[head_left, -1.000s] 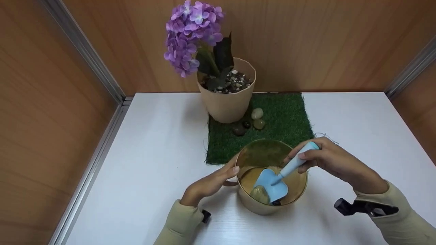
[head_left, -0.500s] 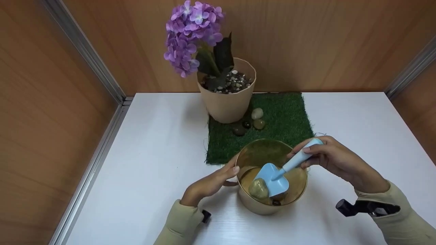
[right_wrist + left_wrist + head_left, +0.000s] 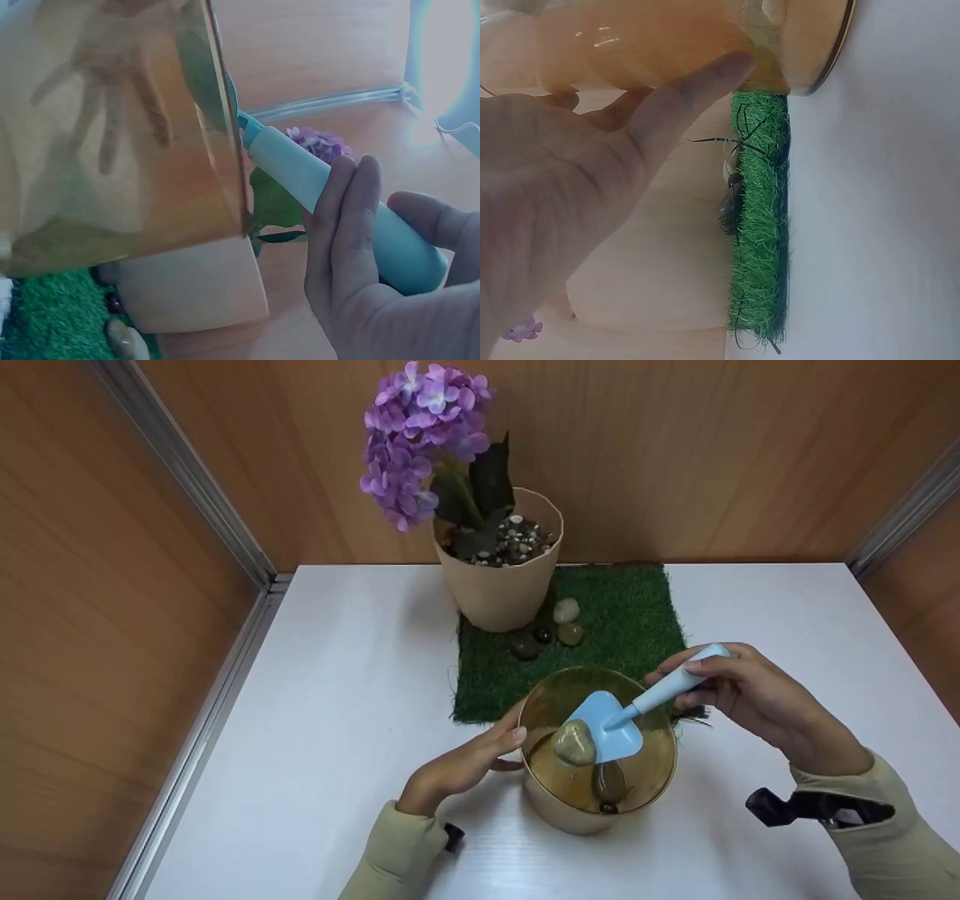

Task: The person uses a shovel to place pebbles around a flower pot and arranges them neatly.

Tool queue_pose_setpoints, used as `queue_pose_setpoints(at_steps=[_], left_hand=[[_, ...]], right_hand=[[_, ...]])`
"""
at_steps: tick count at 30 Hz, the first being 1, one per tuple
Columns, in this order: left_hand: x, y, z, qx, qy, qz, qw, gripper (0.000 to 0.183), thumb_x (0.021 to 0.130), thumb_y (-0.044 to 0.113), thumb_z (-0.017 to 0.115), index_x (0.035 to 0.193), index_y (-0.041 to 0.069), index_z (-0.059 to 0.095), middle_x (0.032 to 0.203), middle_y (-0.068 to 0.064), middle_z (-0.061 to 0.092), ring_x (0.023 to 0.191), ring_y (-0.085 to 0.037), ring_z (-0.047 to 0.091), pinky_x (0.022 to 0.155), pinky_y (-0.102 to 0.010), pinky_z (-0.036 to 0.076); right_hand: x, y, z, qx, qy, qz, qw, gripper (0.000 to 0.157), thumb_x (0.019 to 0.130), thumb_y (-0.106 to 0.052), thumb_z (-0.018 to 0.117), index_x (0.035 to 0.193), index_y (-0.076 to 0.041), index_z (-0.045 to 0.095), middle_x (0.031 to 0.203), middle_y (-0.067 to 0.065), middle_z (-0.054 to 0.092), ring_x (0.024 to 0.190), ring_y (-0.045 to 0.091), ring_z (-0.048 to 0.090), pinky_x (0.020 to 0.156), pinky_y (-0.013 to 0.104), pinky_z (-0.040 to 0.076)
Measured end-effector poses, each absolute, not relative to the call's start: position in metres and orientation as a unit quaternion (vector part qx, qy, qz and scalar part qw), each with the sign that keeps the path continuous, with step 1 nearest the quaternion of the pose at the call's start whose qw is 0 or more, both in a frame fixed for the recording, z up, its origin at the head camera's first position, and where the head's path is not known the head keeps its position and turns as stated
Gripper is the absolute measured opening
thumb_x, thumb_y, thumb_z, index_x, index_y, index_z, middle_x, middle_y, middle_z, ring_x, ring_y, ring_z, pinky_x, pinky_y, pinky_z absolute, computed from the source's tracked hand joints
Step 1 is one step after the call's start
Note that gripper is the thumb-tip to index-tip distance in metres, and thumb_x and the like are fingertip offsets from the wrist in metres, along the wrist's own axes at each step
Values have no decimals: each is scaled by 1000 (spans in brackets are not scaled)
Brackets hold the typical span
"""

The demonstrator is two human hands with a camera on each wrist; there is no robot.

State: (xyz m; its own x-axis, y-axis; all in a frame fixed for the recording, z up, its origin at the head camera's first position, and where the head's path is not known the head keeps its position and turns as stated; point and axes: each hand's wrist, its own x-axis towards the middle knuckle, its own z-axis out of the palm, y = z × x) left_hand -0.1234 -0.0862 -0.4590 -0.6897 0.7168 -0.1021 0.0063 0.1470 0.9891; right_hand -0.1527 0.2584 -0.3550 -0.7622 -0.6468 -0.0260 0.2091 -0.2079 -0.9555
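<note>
My right hand [image 3: 757, 697] grips the pale blue handle of a small toy trowel [image 3: 611, 727], its fingers wrapped round it in the right wrist view. The blade, tilted down to the left inside an amber see-through bowl [image 3: 551, 799], has a greenish-grey stone [image 3: 574, 742] at its lower left edge. Beneath, in water or clear liquid, lie a brown stone [image 3: 609, 782] and a small black one [image 3: 608, 808]. My left hand [image 3: 469, 761] rests against the bowl's left side; its fingers [image 3: 697, 86] are straight and spread along the wall, seen through the bowl in the right wrist view.
Behind the bowl lies a green turf mat [image 3: 630, 607] with several stones [image 3: 570, 634] on it. A beige pot [image 3: 499, 592] holding a purple flower [image 3: 427, 435] stands on its left part. Wood-grain panels [image 3: 675, 457] enclose the white table [image 3: 337, 675].
My right hand has moved up and slightly right, raising the trowel blade and the greenish-grey stone within the bowl. The brown stone underneath has come into view. My left hand stays put.
</note>
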Motion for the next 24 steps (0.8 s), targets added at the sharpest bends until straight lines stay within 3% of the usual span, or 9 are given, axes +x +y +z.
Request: queue_pose_setpoints(at_steps=[16,24], left_hand=[[-124,-87,-458,265,688,604,303,53,100,46,26,145,45,-1,152,15,-3,138,-15,12,95,-37,41],[-123,-86,-458,252,694,601,304,57,96,56,28,145,46,1,152,15,2,138,-18,15,95,-37,41]], right_hand=[[-177,277,-327,-158,474,-839,216,30,98,5,32,111,17,57,111,26,61,106,33,58,82,33,51],[-196,284,-331,-106,491,-846,182,27,98,-1,41,113,14,58,112,23,62,106,31,59,83,31,50]])
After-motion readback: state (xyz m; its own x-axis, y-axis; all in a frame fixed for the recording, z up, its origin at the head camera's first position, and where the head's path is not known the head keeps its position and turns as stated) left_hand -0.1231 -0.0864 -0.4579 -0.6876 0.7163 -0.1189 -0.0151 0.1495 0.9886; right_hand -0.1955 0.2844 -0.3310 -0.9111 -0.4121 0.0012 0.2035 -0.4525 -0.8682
